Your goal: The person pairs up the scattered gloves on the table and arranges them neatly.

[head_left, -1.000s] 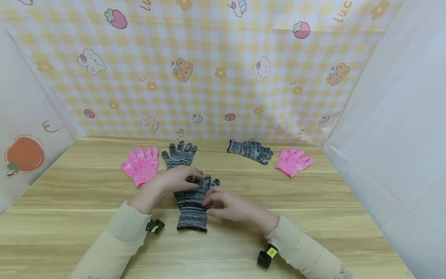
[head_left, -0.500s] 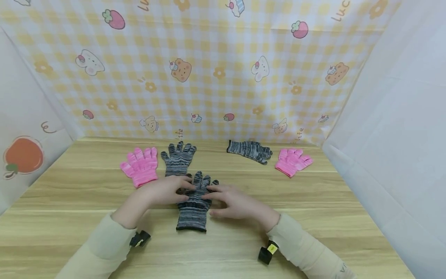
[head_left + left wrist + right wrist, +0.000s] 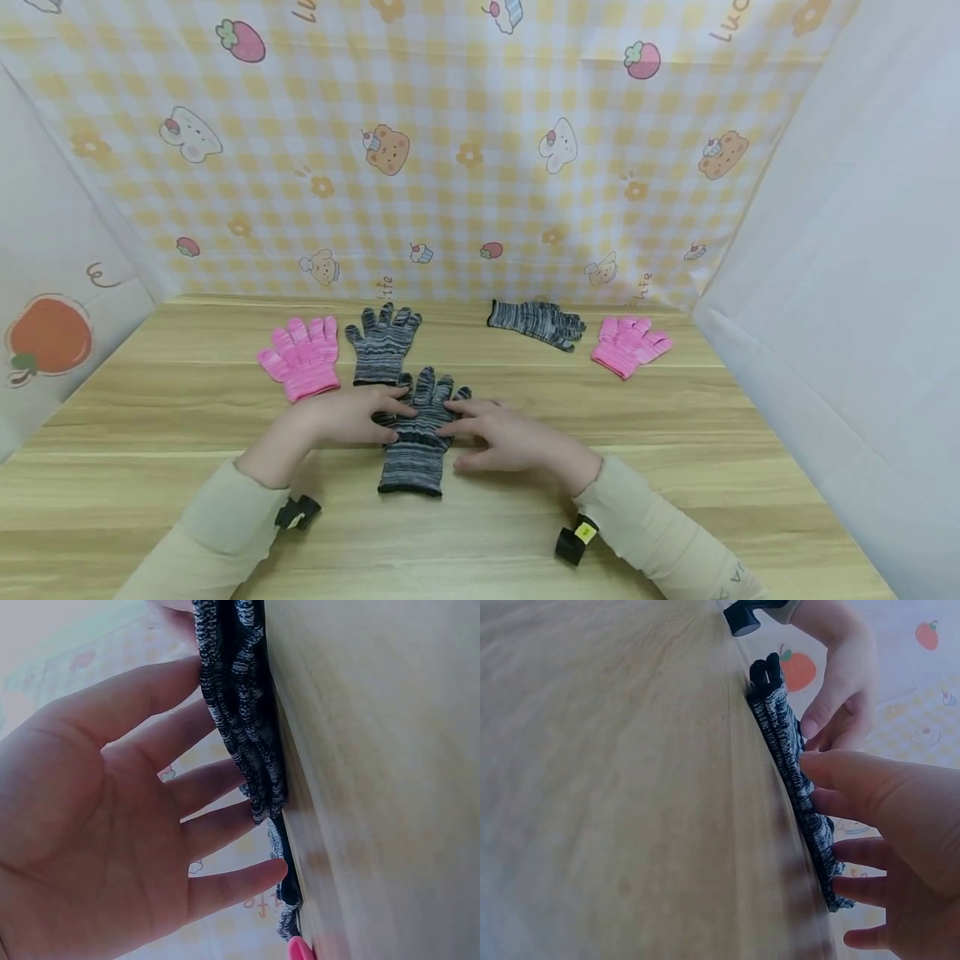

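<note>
A dark grey striped knit glove (image 3: pixel 414 468) lies flat on the table in the head view, fingers away from me and black-edged cuff towards me. From the left, my left hand (image 3: pixel 348 419) rests its spread fingertips on this glove. My right hand (image 3: pixel 513 437) touches the glove's right side with its fingers, the thumb by the edge. Neither hand grips it. In the left wrist view the fingers (image 3: pixel 214 829) reach straight to the glove (image 3: pixel 247 712). The right wrist view shows the glove (image 3: pixel 795 772) edge-on, seemingly in layers, beside the right fingers (image 3: pixel 861 887).
Behind the left hand lie a pink glove (image 3: pixel 303 358) and a lighter grey striped glove (image 3: pixel 384 343). Farther right are another grey striped glove (image 3: pixel 536 323) and a second pink glove (image 3: pixel 630 346). A checked curtain (image 3: pixel 465 200) hangs at the table's back edge.
My left hand has drawn back towards me and left, from over the glove's fingers to its left side. The right hand has shifted only slightly. The other gloves stay put.
</note>
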Action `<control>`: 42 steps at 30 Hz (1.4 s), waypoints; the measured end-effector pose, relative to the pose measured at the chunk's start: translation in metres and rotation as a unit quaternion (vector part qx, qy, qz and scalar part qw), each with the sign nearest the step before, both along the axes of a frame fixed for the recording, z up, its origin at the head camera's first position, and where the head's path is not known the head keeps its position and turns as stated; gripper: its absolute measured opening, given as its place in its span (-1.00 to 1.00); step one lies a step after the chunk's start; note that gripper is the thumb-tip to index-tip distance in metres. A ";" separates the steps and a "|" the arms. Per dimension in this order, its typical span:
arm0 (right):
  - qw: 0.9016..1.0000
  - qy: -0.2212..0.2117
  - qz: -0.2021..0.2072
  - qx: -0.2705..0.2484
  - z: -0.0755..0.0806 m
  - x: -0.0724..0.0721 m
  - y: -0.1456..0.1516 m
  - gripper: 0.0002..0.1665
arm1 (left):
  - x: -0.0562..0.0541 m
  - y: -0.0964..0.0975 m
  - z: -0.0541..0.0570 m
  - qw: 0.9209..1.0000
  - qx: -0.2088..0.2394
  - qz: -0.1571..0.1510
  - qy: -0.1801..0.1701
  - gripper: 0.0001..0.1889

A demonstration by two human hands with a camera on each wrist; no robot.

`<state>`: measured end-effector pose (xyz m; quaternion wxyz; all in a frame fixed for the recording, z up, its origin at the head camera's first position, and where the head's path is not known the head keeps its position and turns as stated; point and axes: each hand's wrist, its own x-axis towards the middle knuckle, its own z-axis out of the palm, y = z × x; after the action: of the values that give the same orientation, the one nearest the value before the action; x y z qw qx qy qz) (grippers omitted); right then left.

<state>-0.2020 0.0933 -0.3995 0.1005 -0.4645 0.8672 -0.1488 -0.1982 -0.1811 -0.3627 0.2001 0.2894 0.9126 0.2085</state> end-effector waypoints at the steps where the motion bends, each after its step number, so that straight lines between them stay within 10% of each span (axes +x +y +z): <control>1: 1.000 -0.001 0.000 0.002 0.000 0.000 0.000 -0.38 | -0.001 0.000 -0.001 1.000 0.002 0.000 -0.003 -0.56; 30: 0.998 -0.034 -0.035 -0.045 0.014 -0.003 -0.008 -0.56 | -0.010 -0.004 0.004 0.998 0.050 -0.009 0.023 -0.58; 42: 0.967 -0.109 -0.152 -0.173 0.031 -0.020 -0.013 -0.64 | -0.021 -0.013 0.006 0.992 0.108 0.060 0.025 -0.59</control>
<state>-0.2215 0.0804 -0.3685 0.0891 -0.3183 0.8724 -0.3600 -0.2189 -0.1938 -0.3563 0.1316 0.2594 0.9051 0.3101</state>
